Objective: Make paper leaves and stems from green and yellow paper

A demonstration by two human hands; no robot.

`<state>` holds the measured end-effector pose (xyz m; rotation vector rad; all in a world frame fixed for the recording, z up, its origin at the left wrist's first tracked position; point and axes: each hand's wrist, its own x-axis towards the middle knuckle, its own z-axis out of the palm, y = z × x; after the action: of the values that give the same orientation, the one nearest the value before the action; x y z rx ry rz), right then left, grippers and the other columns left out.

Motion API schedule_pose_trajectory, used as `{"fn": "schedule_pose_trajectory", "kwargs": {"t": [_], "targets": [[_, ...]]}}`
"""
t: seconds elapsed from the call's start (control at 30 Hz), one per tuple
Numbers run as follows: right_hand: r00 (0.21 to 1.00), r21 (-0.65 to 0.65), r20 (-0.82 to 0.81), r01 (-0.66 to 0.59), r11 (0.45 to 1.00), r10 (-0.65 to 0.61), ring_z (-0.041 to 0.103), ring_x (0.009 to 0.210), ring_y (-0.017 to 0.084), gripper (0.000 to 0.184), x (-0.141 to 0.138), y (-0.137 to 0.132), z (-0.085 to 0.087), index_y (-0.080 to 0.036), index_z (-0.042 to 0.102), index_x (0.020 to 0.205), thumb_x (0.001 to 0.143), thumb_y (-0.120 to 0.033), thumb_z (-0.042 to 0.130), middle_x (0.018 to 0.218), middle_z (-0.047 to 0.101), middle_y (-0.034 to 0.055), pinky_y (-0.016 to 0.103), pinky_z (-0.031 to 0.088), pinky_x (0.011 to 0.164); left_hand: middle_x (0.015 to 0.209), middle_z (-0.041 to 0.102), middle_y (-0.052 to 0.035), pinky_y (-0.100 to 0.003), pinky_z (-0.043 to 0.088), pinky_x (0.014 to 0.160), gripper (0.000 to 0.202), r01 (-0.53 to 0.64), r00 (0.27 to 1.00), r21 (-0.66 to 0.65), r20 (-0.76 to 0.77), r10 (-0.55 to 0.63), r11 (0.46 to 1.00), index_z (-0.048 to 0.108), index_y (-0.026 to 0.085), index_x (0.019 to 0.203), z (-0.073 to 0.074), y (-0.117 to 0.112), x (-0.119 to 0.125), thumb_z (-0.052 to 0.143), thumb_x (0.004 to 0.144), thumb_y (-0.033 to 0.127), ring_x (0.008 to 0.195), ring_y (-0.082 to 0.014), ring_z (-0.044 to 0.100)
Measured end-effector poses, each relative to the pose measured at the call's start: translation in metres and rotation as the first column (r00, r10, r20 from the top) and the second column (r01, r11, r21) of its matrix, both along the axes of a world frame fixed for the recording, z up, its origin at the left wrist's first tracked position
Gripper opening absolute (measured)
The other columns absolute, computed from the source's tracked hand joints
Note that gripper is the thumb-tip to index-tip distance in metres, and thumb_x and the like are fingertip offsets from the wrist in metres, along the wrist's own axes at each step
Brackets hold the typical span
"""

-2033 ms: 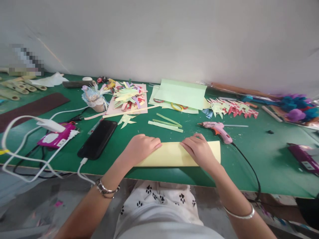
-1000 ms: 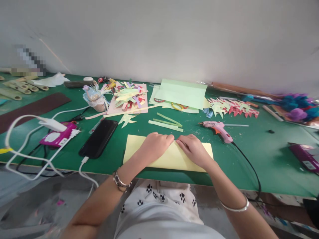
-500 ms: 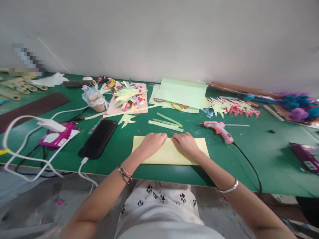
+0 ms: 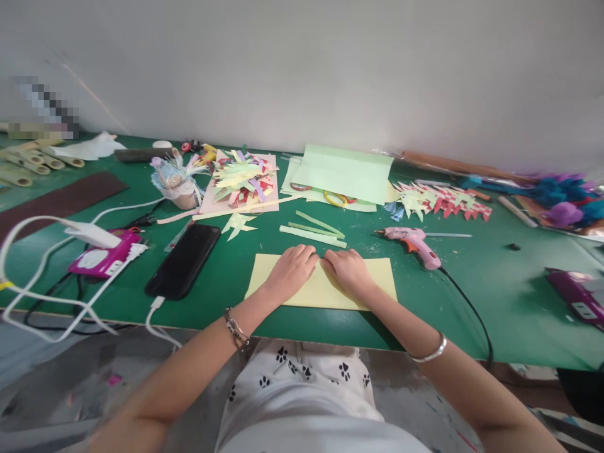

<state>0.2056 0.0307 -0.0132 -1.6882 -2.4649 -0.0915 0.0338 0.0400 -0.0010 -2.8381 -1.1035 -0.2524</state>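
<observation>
A pale yellow sheet of paper (image 4: 325,290), seemingly folded over into a wide strip, lies on the green table near its front edge. My left hand (image 4: 293,267) bears down on its far edge left of the middle, fingers bent together over the paper. Close beside it, my right hand (image 4: 346,270) grips the same far edge, its fingers also curled. The fingertips are partly hidden, and a small gap separates the two hands. Just beyond them lie several light green paper strips (image 4: 314,236).
A pink glue gun (image 4: 413,244) rests to the right, its cord trailing forward. On the left are a black phone (image 4: 184,261) and a purple power strip (image 4: 106,255) with looped white cables. Behind stand a heap of paper cuttings (image 4: 243,179) and green sheets (image 4: 346,171).
Both hands stay at the far edge of the yellow paper. The left hand has shifted slightly right along it, and the view has tilted a little.
</observation>
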Motion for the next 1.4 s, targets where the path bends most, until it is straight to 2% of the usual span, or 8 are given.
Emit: {"fn": "schedule_pose_trajectory", "kwargs": {"t": [0.27, 0.6, 0.93, 1.03, 1.13, 1.2, 1.3, 1.4], "targets": [[1.0, -0.006, 0.013, -0.024, 1.0, 0.024, 0.055, 0.061, 0.014, 0.027, -0.001, -0.002, 0.001, -0.017, 0.054, 0.075, 0.09, -0.022, 0.033, 0.066, 0.064, 0.0033, 0.028, 0.021, 0.061, 0.142, 0.033, -0.0089, -0.04, 0.025, 0.106, 0.052, 0.147, 0.989, -0.278, 0.052, -0.138, 0.949, 0.036, 0.02, 0.134, -0.006, -0.023, -0.027, 0.04, 0.088, 0.044, 0.128, -0.0235, 0.03], [0.999, -0.039, 0.026, -0.025, 0.999, 0.026, 0.054, 0.06, 0.014, 0.027, 0.0, 0.0, 0.001, -0.017, 0.055, 0.075, 0.088, -0.018, 0.031, 0.066, 0.064, 0.0044, 0.028, 0.019, 0.06, 0.149, 0.015, -0.0011, -0.038, 0.016, 0.109, 0.057, -0.094, 0.989, -0.285, -0.139, 0.056, 0.954, 0.02, 0.027, 0.141, -0.003, -0.028, -0.102, 0.023, 0.091, 0.053, 0.136, -0.0208, 0.017], [0.997, -0.024, -0.053, -0.053, 0.998, 0.051, 0.052, 0.055, 0.014, 0.027, 0.002, 0.002, -0.001, -0.016, 0.054, 0.073, 0.088, -0.018, 0.032, 0.063, 0.063, 0.0041, 0.027, 0.024, 0.06, 0.147, 0.022, -0.0041, -0.042, 0.017, 0.109, 0.055, -0.101, 0.986, -0.245, -0.154, 0.064, 0.964, 0.03, 0.024, 0.137, 0.007, -0.027, -0.093, 0.034, 0.089, 0.049, 0.134, -0.0229, 0.021], [0.992, -0.007, -0.103, -0.075, 0.997, 0.074, 0.051, 0.056, 0.014, 0.027, 0.004, 0.001, 0.0, -0.016, 0.054, 0.073, 0.089, -0.019, 0.032, 0.062, 0.062, 0.0031, 0.026, 0.027, 0.064, 0.144, 0.03, -0.0087, -0.043, 0.019, 0.108, 0.053, -0.173, 0.985, -0.187, -0.053, 0.166, 0.967, 0.036, 0.019, 0.135, 0.014, -0.019, -0.08, 0.04, 0.087, 0.042, 0.132, -0.0248, 0.026], [0.985, 0.028, -0.155, -0.078, 0.997, 0.081, 0.053, 0.061, 0.014, 0.027, 0.009, -0.001, 0.006, -0.016, 0.054, 0.076, 0.091, -0.021, 0.031, 0.066, 0.062, 0.0035, 0.025, 0.03, 0.068, 0.138, 0.038, -0.0151, -0.043, 0.031, 0.102, 0.066, -0.362, 0.908, -0.241, 0.126, 0.399, 0.901, 0.031, 0.013, 0.136, 0.024, -0.009, -0.073, 0.05, 0.08, 0.043, 0.126, -0.0291, 0.035], [0.98, 0.058, -0.19, -0.055, 0.997, 0.065, 0.053, 0.063, 0.015, 0.029, 0.016, -0.004, 0.013, -0.016, 0.053, 0.079, 0.092, -0.022, 0.029, 0.068, 0.062, 0.0041, 0.026, 0.032, 0.07, 0.129, 0.049, -0.0157, -0.039, 0.043, 0.09, 0.069, -0.415, 0.799, -0.43, 0.248, 0.547, 0.801, 0.035, 0.013, 0.134, 0.031, -0.007, -0.073, 0.053, 0.076, 0.047, 0.115, -0.0296, 0.048], [0.954, 0.144, -0.293, -0.026, 0.989, 0.068, 0.051, 0.062, 0.015, 0.028, 0.028, -0.01, 0.027, -0.018, 0.052, 0.077, 0.093, -0.024, 0.029, 0.07, 0.062, 0.0037, 0.027, 0.033, 0.071, 0.102, 0.066, -0.0109, -0.029, 0.05, 0.067, 0.054, -0.264, 0.64, -0.688, 0.4, 0.656, 0.676, 0.055, 0.013, 0.113, 0.039, -0.014, -0.074, 0.049, 0.077, 0.053, 0.088, -0.025, 0.062], [0.927, 0.215, -0.361, -0.028, 0.976, 0.106, 0.051, 0.061, 0.015, 0.023, 0.032, -0.015, 0.044, -0.019, 0.051, 0.075, 0.091, -0.025, 0.034, 0.068, 0.061, 0.0023, 0.03, 0.034, 0.074, 0.082, 0.069, -0.0071, -0.024, 0.047, 0.056, 0.045, -0.189, 0.534, -0.706, 0.51, 0.674, 0.683, 0.062, 0.011, 0.092, 0.047, -0.027, -0.068, 0.049, 0.078, 0.052, 0.071, -0.0206, 0.062]]}}
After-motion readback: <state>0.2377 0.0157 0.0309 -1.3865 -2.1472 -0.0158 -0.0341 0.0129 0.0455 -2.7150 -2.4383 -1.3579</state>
